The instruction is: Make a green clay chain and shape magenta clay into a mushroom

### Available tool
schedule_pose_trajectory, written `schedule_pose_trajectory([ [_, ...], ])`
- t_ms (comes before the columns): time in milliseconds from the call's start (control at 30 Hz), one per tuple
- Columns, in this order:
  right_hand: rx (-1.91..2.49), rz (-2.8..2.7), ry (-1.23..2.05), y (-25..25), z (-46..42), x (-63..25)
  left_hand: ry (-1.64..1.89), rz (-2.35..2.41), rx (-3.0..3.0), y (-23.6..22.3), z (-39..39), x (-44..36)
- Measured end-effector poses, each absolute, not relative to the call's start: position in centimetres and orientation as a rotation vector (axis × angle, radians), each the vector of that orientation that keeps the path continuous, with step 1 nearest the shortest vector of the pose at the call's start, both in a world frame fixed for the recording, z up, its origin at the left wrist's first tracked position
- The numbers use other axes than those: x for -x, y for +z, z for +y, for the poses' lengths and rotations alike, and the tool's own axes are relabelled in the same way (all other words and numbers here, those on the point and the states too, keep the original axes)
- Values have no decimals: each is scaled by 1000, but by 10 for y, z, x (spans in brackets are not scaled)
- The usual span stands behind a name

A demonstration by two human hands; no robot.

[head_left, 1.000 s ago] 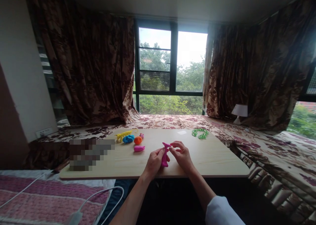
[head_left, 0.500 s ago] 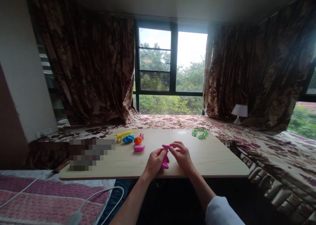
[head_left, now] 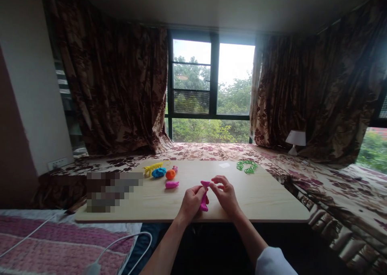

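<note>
A piece of pink modelling clay [head_left: 204, 203], long with flared ends, stands roughly upright above the near part of the table. My left hand [head_left: 191, 202] is closed around its middle, thumb on the near side. At the clay's top end, my right hand [head_left: 225, 195] has thumb and forefinger bent together at the right tip, pinching it. Its other fingers are curled loosely above. To the left lies a second pink clay roll [head_left: 172, 185], with an orange ball [head_left: 170, 174] just behind it.
A blue lump [head_left: 159, 172], a yellow animal-like figure [head_left: 153, 167] and a small pink piece [head_left: 175, 169] sit at the back left of the wooden table [head_left: 263, 204]. Green linked loops [head_left: 247, 166] lie back right, near a white paper [head_left: 224, 165]. A blurred patch covers the left side.
The whole view has shifted slightly, so everything sits a little lower and to the right. Both hands stay on the pink clay, with only a slight change in the right fingers.
</note>
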State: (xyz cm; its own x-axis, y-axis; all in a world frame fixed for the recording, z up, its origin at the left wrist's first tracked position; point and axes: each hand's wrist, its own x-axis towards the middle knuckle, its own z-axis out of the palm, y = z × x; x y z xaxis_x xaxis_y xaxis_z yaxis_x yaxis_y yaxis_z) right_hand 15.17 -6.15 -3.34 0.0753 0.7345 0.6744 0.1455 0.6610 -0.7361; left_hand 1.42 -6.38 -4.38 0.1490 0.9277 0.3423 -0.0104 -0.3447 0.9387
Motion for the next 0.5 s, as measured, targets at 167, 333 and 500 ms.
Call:
schedule_pose_trajectory([
  [167, 784, -1486, 506, -35, -59, -151, 1312, 925, -1572, -44, -63, -14],
  [333, 775, -1507, 517, -37, -58, -152, 1318, 940, -1596, -44, -64, -13],
  [500, 772, -1508, 527, -38, -57, -153, 1319, 946, -1595, -44, -64, -14],
])
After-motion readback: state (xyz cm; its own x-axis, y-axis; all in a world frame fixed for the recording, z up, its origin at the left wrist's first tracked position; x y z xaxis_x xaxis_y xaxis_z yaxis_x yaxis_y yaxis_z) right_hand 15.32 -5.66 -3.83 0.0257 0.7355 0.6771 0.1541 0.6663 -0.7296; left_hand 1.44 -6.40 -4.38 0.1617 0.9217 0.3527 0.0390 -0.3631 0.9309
